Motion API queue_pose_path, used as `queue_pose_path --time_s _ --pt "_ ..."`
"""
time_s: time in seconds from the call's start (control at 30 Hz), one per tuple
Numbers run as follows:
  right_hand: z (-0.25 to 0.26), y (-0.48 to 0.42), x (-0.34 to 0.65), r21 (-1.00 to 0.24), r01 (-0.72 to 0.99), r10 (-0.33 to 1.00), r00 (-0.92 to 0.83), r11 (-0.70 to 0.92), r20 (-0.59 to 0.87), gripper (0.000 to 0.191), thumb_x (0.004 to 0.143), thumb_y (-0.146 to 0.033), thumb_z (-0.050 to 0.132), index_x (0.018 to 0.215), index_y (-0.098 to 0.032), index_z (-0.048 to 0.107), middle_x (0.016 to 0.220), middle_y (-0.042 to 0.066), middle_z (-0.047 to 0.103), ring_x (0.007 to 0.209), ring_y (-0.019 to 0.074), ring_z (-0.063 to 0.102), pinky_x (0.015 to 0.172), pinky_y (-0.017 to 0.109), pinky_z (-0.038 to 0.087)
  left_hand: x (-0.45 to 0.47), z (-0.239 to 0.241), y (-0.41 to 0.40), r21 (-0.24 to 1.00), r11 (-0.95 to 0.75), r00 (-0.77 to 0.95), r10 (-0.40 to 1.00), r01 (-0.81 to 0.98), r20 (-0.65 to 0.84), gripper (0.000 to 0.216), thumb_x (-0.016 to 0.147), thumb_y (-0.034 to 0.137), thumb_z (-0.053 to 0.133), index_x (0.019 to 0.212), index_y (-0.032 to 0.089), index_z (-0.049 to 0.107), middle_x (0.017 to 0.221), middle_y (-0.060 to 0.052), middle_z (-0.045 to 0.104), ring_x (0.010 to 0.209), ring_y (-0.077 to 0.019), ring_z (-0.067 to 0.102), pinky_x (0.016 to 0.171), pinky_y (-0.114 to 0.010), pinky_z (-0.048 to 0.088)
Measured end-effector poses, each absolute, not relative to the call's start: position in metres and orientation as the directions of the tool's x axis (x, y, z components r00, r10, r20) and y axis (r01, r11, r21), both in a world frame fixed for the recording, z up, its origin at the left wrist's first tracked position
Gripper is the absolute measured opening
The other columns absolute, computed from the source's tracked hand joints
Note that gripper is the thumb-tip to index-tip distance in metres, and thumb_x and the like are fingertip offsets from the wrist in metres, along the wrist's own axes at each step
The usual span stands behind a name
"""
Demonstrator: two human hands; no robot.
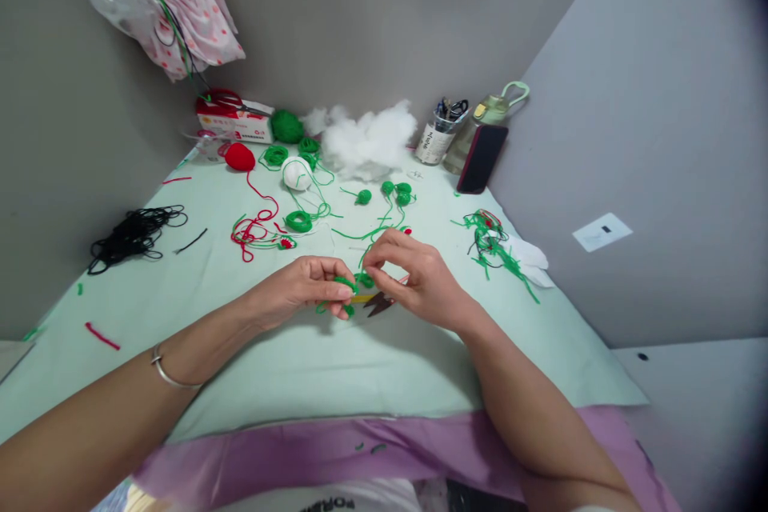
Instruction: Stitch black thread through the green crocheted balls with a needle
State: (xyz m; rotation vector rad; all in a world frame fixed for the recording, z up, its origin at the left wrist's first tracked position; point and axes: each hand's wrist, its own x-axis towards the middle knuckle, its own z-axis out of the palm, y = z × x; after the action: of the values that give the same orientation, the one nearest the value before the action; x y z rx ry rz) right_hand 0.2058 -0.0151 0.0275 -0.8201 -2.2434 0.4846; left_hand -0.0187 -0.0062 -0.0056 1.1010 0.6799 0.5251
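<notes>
My left hand [315, 286] pinches a small green crochet piece [346, 282] between thumb and fingers, and more green yarn shows below its fingertips. Just to the right, my right hand [417, 276] is closed in a pinch. A thin green strand runs close to its fingertips, but what they hold is too small to make out. Under the right hand lie dark-bladed scissors [378, 304], partly hidden. A thin yellow object [362, 298] shows between the hands. Beyond them are several small green balls [363, 197] with yarn tails.
White stuffing [369, 140] is heaped at the back, beside green yarn [287, 126] and a white ball [296, 174]. Red yarn [240, 157] and black cord [132, 236] lie left. Green scraps [495, 244], a phone [482, 158], a bottle [493, 108] and a pen cup [435, 140] stand right.
</notes>
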Motion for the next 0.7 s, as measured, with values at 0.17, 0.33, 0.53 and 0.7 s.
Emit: queue_pose_path --time_s 0.17,0.33,0.53,0.7 --pt "0.021 -0.011 0.203 -0.51 0.483 0.701 -0.517 0.712 0.491 0.015 0.097 -0.015 0.052 0.088 -0.018 0.062 0.084 0.005 0.058 0.076 0.0144 0.056 0.07 0.028 0.046 -0.015 -0.005 -0.01 0.954 0.29 0.639 0.75 -0.081 -0.174 0.016 0.078 0.027 0.081 0.079 0.016 0.069 0.064 0.003 0.066 0.062 -0.0103 0.064 0.064 -0.022 0.047" --pt "0.02 -0.006 0.21 -0.678 0.425 0.788 -0.462 0.6 0.408 0.02 0.102 -0.018 0.046 0.101 -0.019 0.067 0.085 0.003 0.06 0.077 0.013 0.058 0.073 0.027 0.047 -0.014 -0.012 -0.011 0.962 0.263 0.539 0.822 -0.075 -0.183 0.021 0.076 0.03 0.083 0.092 0.019 0.074 0.073 0.002 0.071 0.069 -0.0124 0.066 0.075 -0.027 0.051" --pt "0.02 -0.008 0.214 -0.788 0.377 0.858 -0.378 0.486 0.348 0.038 0.102 -0.017 0.045 0.139 -0.023 0.054 0.078 -0.002 0.061 0.075 0.0118 0.06 0.075 0.027 0.048 -0.017 -0.013 -0.01 0.976 0.213 0.512 0.844 -0.042 -0.163 0.028 0.085 0.039 0.077 0.106 0.022 0.076 0.098 -0.003 0.075 0.093 -0.0178 0.068 0.09 -0.032 0.05" --pt "0.022 -0.008 0.214 -0.821 0.348 0.867 -0.388 0.453 0.313 0.015 0.101 -0.024 0.054 0.105 -0.02 0.068 0.085 0.002 0.071 0.081 0.0139 0.067 0.079 0.029 0.051 -0.015 -0.009 -0.011 0.987 0.149 0.478 0.872 -0.058 -0.103 0.023 0.083 0.036 0.078 0.1 0.021 0.074 0.092 -0.002 0.073 0.089 -0.0189 0.068 0.085 -0.033 0.052"
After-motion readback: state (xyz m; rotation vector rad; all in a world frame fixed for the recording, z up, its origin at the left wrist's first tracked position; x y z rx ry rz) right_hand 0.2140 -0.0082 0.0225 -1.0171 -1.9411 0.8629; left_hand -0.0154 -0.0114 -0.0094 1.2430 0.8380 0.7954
